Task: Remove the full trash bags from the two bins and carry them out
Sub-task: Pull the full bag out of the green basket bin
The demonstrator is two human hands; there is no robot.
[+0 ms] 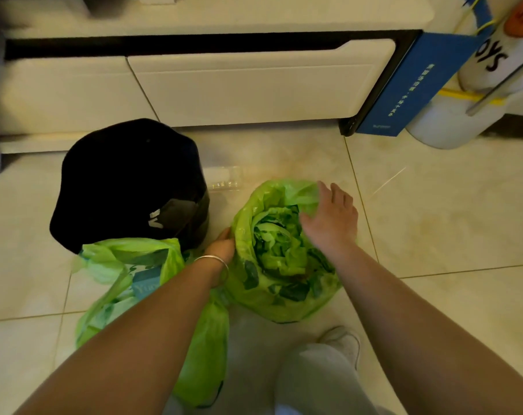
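Two green trash bags lie on the tiled floor. The right bag (pixel 281 295) stands open at the top, stuffed with green leafy waste. My left hand (pixel 221 248), with a silver bangle on the wrist, holds that bag's left rim. Over its upper right rim hovers my right hand (pixel 333 218), fingers straight and spread, touching or just above the plastic. The left bag (pixel 125 274) lies slumped under my left forearm, with a box showing through it. Behind it stands a black bin (pixel 128 181) with no bag visible in it.
A white low cabinet (pixel 239 85) with drawers runs along the back. A blue box (pixel 404 85) and white containers (pixel 452 121) stand at the right. A clear plastic bottle (pixel 224 178) lies on the floor beside the bin. My leg and white shoe (pixel 344 344) are at the bottom.
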